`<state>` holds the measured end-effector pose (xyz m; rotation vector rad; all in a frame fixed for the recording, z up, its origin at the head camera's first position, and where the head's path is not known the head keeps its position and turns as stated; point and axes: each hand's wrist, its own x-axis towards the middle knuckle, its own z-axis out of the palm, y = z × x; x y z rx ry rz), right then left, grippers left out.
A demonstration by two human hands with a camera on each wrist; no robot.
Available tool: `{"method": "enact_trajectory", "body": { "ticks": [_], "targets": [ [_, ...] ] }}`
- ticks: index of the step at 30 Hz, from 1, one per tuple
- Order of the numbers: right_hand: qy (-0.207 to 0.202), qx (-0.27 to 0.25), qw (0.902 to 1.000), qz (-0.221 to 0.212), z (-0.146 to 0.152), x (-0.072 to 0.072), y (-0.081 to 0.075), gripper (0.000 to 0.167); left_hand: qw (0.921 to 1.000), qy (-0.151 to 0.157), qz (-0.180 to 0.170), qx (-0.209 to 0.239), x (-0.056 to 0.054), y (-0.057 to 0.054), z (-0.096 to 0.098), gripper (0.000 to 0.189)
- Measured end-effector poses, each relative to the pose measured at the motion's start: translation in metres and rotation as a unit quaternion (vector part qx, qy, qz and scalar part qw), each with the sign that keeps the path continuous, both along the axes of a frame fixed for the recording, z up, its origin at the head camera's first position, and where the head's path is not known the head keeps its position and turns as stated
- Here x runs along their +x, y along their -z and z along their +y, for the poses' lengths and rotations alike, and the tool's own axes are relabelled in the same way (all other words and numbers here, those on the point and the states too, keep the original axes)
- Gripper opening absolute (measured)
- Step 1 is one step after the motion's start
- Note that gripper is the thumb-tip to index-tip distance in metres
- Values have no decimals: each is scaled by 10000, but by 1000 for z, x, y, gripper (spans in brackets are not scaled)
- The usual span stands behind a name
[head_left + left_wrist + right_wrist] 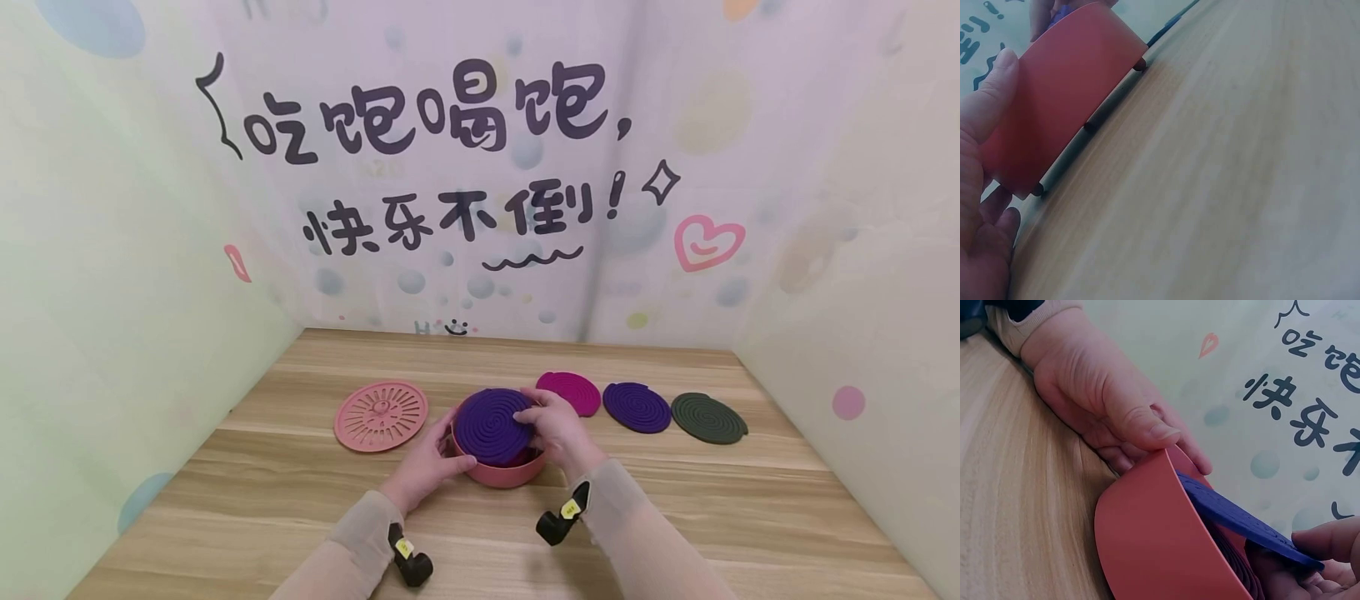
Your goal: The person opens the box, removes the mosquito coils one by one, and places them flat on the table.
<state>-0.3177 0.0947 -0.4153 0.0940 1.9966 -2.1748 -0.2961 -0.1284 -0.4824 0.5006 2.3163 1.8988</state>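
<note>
A round coral-pink mosquito coil tin [504,477] stands on the table without its cover. My left hand [426,467] grips its left side, the thumb at the rim, as the right wrist view shows. My right hand [561,429] pinches a purple mosquito coil [491,425] by its right edge. That coil [1241,515] tilts over the tin's mouth, its far edge dipping inside the rim. Beneath it, more spiral coils [1235,559] lie in the tin, mostly hidden; a strip of magenta shows in the head view.
The slotted pink lid [381,417] lies left of the tin. To the right, a magenta coil [573,393], a purple coil [637,407] and a dark green coil [708,417] lie in a row. Printed cloth walls [480,292] enclose the wooden table [750,517].
</note>
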Motion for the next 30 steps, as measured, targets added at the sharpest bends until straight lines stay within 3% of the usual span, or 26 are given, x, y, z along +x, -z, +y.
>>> {"method": "enact_trajectory", "body": {
  "ticks": [14, 21, 26, 30],
  "targets": [
    [221, -393, 9990, -57, 2, 0, 2, 53, 9998, -72, 25, -158, -1, 2, 0, 94],
    [191, -553, 9983, -60, 5, 0, 3, 54, 9996, -254, 74, -118, 17, -19, 6, 88],
    [172, -807, 9966, -30, 7, -1, 5, 54, 9994, -303, 48, -146, 13, -13, 6, 87],
    [150, -958, 9953, 1, 8, -1, 6, 54, 9997, -252, 19, -69, 16, -18, 6, 88]
  ]
}}
